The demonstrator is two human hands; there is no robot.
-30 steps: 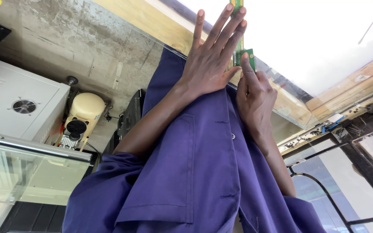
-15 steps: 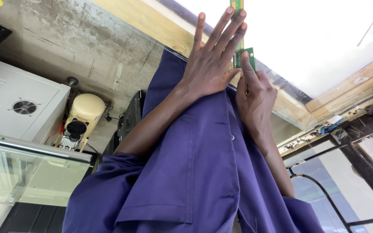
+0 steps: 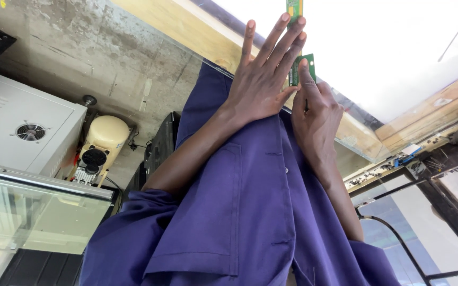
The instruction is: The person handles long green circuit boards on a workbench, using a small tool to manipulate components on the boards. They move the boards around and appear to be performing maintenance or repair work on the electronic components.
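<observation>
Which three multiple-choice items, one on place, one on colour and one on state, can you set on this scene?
1. The cream tank stands beside: A the grey fan box; B a red bucket; C a ladder.
2. The garment is: A white; B purple; C orange.
3. The left hand is: A fisted; B gloved; C bare, fingers spread.

A: tank and box are neighbours.
B: the cloth is purple throughout.
C: its fingers fan out, while the right hand pinches the green board.

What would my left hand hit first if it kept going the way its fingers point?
Probably the narrow green circuit board strip at the top edge: the left hand has its fingertips right at it already, though depth is unclear. Beyond lies only the bright white surface.
</observation>
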